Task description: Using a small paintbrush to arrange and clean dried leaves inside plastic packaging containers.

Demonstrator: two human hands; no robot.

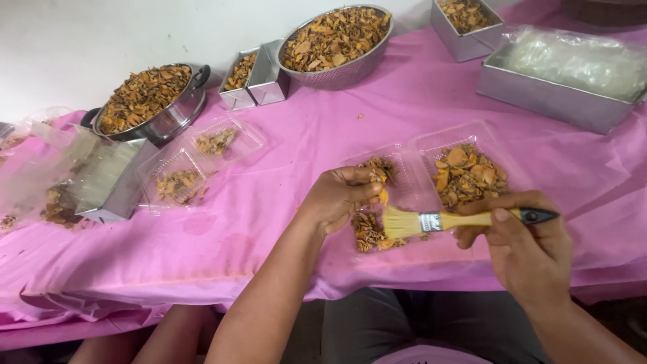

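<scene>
Head camera looks steeply down, close, at pink-covered table (269, 202) (single view).

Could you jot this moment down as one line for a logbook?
left hand: pinches orange dried piece | right hand: holds yellow brush, bristles at the piece | below: clear tray on pink cloth

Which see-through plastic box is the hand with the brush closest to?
The clear box on the right, heaped with orange-brown dried slices, just above the right hand holding the brush. The other clear box, far left, is nearly empty.
</scene>
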